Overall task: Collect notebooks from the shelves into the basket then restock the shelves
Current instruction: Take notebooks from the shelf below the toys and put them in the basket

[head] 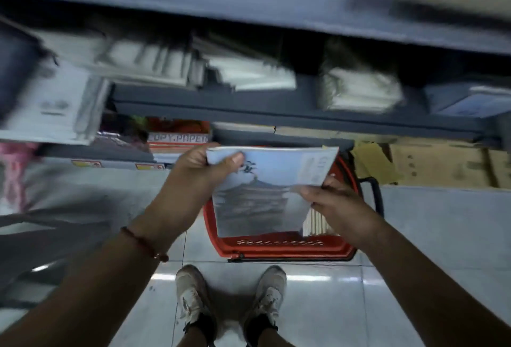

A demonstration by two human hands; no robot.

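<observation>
1. Both forearms are stretched forward above the tiled floor (414, 236).
2. A notebook (265, 180) is pinched at its far corner by the left hand (197, 174) and gripped at its right edge by the right hand (336, 205).
3. It is held over the red basket (276, 247), before the blurred shelves (276, 114).

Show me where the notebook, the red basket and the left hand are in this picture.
notebook (260, 189): head view, on the middle of its pale printed cover.
red basket (279, 245): head view, on its near wall below the notebook.
left hand (193, 178): head view, on the back of the hand gripping the notebook's left edge.
</observation>
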